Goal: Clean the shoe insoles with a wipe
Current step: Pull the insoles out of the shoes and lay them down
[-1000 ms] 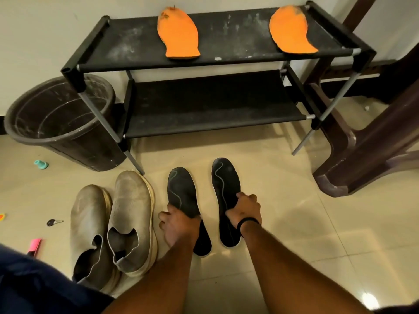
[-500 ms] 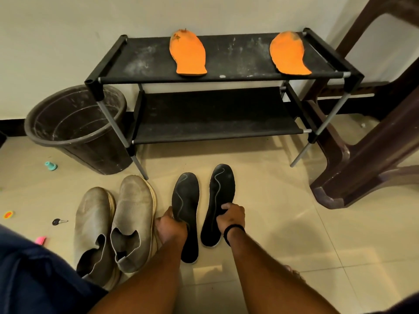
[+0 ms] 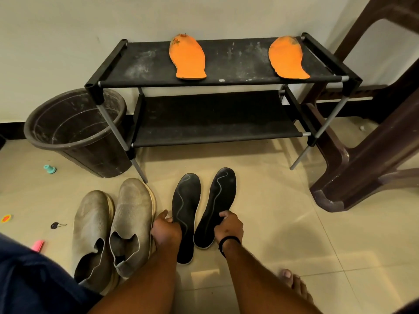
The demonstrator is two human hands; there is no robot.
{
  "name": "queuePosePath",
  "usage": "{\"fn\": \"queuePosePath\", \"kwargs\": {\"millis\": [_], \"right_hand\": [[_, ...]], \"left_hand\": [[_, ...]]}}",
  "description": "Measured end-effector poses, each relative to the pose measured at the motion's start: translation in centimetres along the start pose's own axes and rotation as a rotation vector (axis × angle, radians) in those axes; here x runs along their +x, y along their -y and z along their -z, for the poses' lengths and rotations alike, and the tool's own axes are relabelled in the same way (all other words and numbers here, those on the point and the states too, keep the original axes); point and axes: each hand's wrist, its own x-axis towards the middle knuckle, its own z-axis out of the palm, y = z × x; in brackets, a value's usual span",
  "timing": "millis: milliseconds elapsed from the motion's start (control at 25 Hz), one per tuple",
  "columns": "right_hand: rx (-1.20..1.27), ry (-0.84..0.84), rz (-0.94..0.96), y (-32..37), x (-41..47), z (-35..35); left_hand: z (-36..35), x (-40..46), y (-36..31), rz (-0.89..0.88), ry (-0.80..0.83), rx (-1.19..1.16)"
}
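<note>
The two black insoles, the left insole [image 3: 184, 211] and the right insole [image 3: 216, 207], lay on the tiled floor [image 3: 283, 223] before the shoe rack [image 3: 217, 80], just beside the grey shoes [image 3: 113, 227]. Compared with a second earlier, the right one had been drawn back and tilted toward the other, so the pair sat closer together. This was judged to be arranging or picking up; no wipe could be seen, so wiping had not begun. The left hand [image 3: 165, 230] was curled at the left insole's edge, pinching it. The right hand [image 3: 227, 226] was closed over the right insole's side, gripping it.
</note>
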Motion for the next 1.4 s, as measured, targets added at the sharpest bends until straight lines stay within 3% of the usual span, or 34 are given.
{"fn": "queuePosePath", "kwargs": {"millis": [240,560,720,920,1120,1280,1400], "right_hand": [[0.057,0.009,-0.056,0.5,1.1,1.3],[-0.116,0.017,0.006,0.9,-1.2,-0.2],[-0.079,0.007,-0.066,0.6,-0.3,0.8],[-0.231,0.059,-0.05,-0.1,0.5,2.7],[-0.3,-0.189,0.143,3.0,-0.7,4.1],[0.063,-0.357,0.404,12.1,-2.7,7.5],[0.252,-0.553,0.678,20.0,-4.3,12.5]], "left_hand": [[-0.2,0.5,0.1,0.012,-0.032,-0.028],[-1.0,-0.4,1.0,-0.03,0.032,0.099],[-0.7,0.3,0.6,0.03,-0.014,0.031],[-0.8,0.0,0.3,0.021,-0.029,0.08],[-1.8,-1.8,-2.1,-0.206,-0.088,0.083],[-1.8,-5.1,-11.9,-0.519,-0.147,-0.205],[-0.1,-8.3,-21.5,-0.876,-0.171,-0.391]]}}
